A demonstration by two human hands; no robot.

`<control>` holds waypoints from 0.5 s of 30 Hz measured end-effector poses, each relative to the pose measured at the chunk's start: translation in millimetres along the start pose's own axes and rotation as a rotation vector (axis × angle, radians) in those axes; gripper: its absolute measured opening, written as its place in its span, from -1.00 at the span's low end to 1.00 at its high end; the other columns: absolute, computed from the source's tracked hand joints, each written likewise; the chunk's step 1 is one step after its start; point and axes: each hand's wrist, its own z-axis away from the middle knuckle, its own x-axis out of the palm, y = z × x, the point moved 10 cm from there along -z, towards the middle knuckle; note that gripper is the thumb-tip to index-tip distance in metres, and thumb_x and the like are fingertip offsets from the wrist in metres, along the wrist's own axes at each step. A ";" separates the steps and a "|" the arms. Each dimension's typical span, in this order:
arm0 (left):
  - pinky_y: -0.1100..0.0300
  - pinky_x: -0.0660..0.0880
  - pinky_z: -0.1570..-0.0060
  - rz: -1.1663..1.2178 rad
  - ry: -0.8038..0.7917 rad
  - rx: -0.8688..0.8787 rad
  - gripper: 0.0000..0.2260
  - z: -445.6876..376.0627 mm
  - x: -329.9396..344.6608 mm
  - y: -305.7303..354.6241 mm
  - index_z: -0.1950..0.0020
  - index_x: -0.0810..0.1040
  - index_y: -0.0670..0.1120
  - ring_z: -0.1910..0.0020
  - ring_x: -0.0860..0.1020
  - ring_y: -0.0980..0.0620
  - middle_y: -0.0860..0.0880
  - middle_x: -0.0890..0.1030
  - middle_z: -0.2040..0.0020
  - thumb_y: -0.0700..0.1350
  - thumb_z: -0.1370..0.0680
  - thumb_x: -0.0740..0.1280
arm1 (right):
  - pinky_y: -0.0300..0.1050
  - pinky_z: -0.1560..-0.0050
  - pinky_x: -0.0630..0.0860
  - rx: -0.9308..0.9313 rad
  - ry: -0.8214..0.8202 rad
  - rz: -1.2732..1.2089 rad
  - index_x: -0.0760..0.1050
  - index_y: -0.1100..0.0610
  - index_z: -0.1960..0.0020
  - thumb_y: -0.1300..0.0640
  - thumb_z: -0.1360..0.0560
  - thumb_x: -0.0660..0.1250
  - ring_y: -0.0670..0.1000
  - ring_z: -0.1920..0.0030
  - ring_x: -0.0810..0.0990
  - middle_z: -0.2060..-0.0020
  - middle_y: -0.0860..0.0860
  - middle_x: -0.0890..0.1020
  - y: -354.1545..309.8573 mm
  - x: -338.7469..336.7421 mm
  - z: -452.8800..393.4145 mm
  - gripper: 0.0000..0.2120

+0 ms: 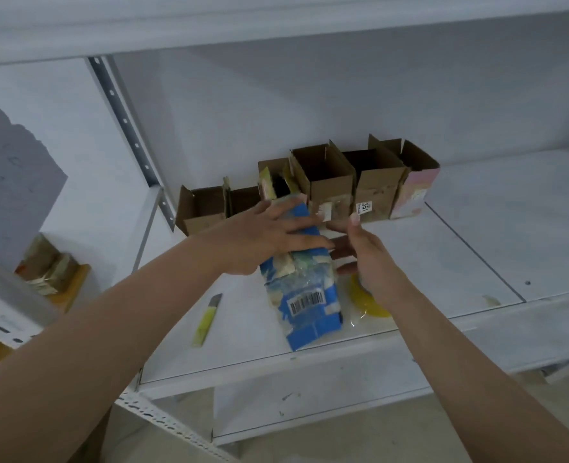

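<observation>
A flattened blue carton (309,295) with clear tape patches and a barcode label lies on the white shelf board (443,255). Its long side runs from the shelf's front edge toward the back. My left hand (259,238) lies flat across its far half, fingers straight and pointing right. My right hand (369,259) is at the carton's right edge, thumb raised. Its fingers reach left against the carton's side; their tips are in shadow.
Several open brown cardboard boxes (329,185) line the back of the shelf. A yellow utility knife (206,320) lies left of the carton. A yellow tape roll (373,307) sits under my right wrist. A perforated upright (126,125) and a neighbouring shelf with stacked items (49,265) stand at the left.
</observation>
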 end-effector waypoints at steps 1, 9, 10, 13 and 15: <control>-0.14 -0.11 -0.46 -0.001 -0.023 -0.004 0.03 -0.3 9.1 3.1 -0.34 -0.44 0.46 -0.52 -0.33 0.00 0.29 -0.30 -0.50 -0.22 -0.52 0.37 | -0.19 0.19 0.50 0.018 -0.018 0.013 0.54 -0.03 -0.23 -0.42 -0.38 -0.01 -0.09 0.11 0.64 0.11 -0.06 0.67 5.6 3.5 3.1 -0.31; 0.04 0.25 -0.44 0.385 0.253 -0.312 -0.34 24.2 19.3 -20.0 -0.55 0.13 0.16 -0.56 0.05 -0.07 0.00 0.07 -0.59 -0.41 -0.58 0.12 | -0.18 0.11 0.53 0.028 -0.119 0.183 0.46 0.00 -0.34 -0.26 -0.49 0.16 -0.06 0.00 0.61 -0.12 0.00 0.61 16.3 11.2 14.1 -0.47; 0.13 0.33 -0.37 0.511 0.361 -0.376 -0.44 32.9 16.1 -24.0 -0.50 0.30 0.08 -0.53 0.17 -0.06 -0.03 0.20 -0.56 -0.40 -0.59 0.13 | -0.21 0.04 0.53 -0.024 -0.110 0.247 0.42 -0.06 -0.38 -0.29 -0.46 0.17 -0.12 -0.05 0.58 -0.16 -0.06 0.58 10.2 10.8 15.4 -0.44; 0.32 0.46 -0.19 0.804 0.638 -0.464 -0.70 56.6 10.0 -20.1 -0.28 0.59 0.00 -0.35 0.41 0.10 0.01 0.49 -0.37 -0.24 -0.59 0.29 | -0.37 -0.19 0.41 -0.264 -0.089 0.405 0.34 -0.25 -0.38 -0.31 -0.46 0.14 -0.38 -0.18 0.42 -0.21 -0.20 0.44 -14.1 14.2 23.6 -0.49; 0.46 0.44 -0.12 0.926 0.673 -0.475 -0.72 60.2 14.4 -8.7 -0.23 0.62 0.00 -0.29 0.45 0.20 0.07 0.53 -0.30 -0.09 -0.52 0.42 | -0.17 -0.33 0.39 -0.338 -0.131 0.488 0.35 -0.25 -0.36 -0.32 -0.45 0.16 -0.27 -0.32 0.36 -0.31 -0.15 0.38 -16.2 22.3 27.3 -0.51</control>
